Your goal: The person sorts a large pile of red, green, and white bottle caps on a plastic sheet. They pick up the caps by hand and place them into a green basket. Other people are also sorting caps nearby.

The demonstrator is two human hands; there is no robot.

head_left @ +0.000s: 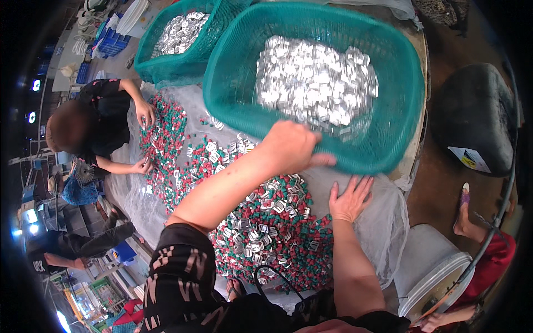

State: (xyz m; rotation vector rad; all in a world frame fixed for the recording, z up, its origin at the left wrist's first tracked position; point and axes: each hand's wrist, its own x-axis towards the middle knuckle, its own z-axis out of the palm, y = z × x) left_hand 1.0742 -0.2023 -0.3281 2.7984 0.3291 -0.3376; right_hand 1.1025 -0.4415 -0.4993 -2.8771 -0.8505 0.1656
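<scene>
My left hand point(291, 149) is closed over the near rim of a large green mesh basket point(225, 91), its arm reaching across the pile below. Inside the basket lies a heap of shiny silver metal pieces point(316, 77). My right hand point(351, 200) rests with fingers spread on the white netting point(383, 222), fingertips close to the basket's lower edge. Between my arms spreads a pile of small red and green pieces point(316, 244), with silver clip-like metal pieces point(261, 238) mixed in.
A second green basket point(145, 65) holding silver pieces stands at upper left. Across the table, another person's hands point(145, 114) are at the pile. On the right are a black container point(472, 116), a white bucket point(427, 261) and a person in red point(494, 266).
</scene>
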